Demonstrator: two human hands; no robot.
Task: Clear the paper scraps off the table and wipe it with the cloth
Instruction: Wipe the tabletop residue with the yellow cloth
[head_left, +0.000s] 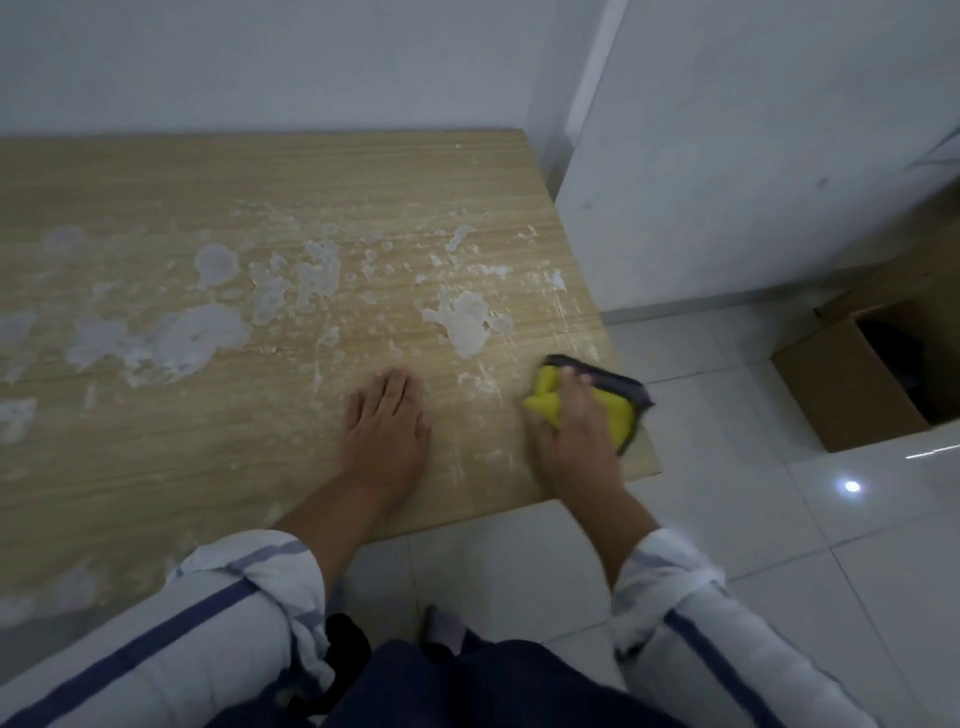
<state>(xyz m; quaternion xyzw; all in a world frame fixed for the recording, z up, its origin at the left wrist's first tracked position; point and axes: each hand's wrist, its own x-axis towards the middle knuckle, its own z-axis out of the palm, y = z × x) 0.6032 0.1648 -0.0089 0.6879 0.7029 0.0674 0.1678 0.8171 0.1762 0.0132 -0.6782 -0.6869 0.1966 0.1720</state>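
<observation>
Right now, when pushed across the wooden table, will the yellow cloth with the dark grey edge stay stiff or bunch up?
Probably floppy: the yellow cloth with the dark grey edge is crumpled under the right hand. Likely light, since one hand holds it. It may drag over the white patches on the wooden table.

Yellow cloth (618, 410) with dark edge lies bunched at the table's (218, 467) right corner.

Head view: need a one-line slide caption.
Right hand grips a yellow cloth at the near right corner of the table, left hand flat beside it; whitish patches mark the surface.
</observation>
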